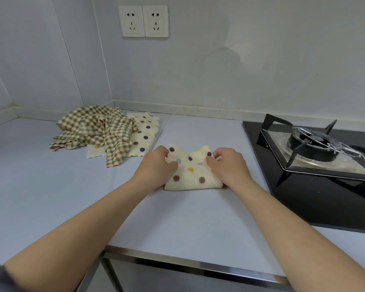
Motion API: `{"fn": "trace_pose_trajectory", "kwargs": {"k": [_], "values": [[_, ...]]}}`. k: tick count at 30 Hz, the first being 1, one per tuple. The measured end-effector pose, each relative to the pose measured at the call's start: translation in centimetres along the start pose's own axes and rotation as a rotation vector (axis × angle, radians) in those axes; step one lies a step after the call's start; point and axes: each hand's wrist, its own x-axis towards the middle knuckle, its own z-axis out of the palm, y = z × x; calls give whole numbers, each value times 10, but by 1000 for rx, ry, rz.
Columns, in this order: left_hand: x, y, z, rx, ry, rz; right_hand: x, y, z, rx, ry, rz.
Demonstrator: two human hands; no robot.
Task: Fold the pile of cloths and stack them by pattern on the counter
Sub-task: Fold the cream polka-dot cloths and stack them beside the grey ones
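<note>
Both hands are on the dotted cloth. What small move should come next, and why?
Probably lower the two far corners and press them flat. The left hand and right hand each pinch a far corner of the dotted cloth, those corners stand raised, and its near edge already lies folded on the counter. The pile waits at the back left.

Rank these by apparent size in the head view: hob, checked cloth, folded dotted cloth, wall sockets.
1. hob, though cut by the frame edge.
2. checked cloth.
3. folded dotted cloth and wall sockets look close; the sockets sit farther, so unranked.
</note>
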Motion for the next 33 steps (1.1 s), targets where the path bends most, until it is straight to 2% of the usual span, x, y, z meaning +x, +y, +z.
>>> {"fn": "trace_pose_trajectory", "kwargs": {"k": [2, 4, 6, 7, 8, 10, 11, 12, 13, 17, 20, 22, 26, 28, 31, 33], "values": [[-4, 0, 3, 56, 29, -3, 1, -3, 1, -72, -7, -6], [-12, 2, 4, 239, 111, 61, 2, -3, 1, -150, -15, -2], [-18, 4, 3, 470, 305, 253, 3, -2, 1, -221, -10, -4], [-19, 5, 3, 486, 375, 397, 3, -1, -1, -245, 0, -13], [-21, 7, 2, 448, 362, 534, 5, 1, -2, -252, 19, -24], [-20, 7, 4, 371, 139, 734, 8, 6, -8, -221, 65, -46], [-19, 6, 7, 421, 14, 799, 10, 10, -10, -191, 64, -65], [-16, 0, 9, 502, -44, 849, 12, 13, -13, -164, 38, -94], [-12, -6, 10, 550, -31, 884, 14, 17, -14, -156, -9, -126], [-2, -22, 3, 466, 68, 887, 13, 20, -12, -195, -190, -254], [-4, -18, 11, 484, 76, 903, 11, 18, -9, -193, -247, -316], [-6, -16, 15, 445, 101, 826, 13, 19, -7, -163, -266, -322], [-6, -13, 2, -97, 21, 528, 12, 19, -9, -24, -286, -377], [-6, -8, -6, -308, 42, 422, 10, 17, -9, 115, -250, -377], [-3, -3, -16, -521, 26, 306, 9, 11, -10, 451, -204, -314], [-3, -1, -24, -609, 18, 314, 8, 8, -14, 606, -182, -295]]}}
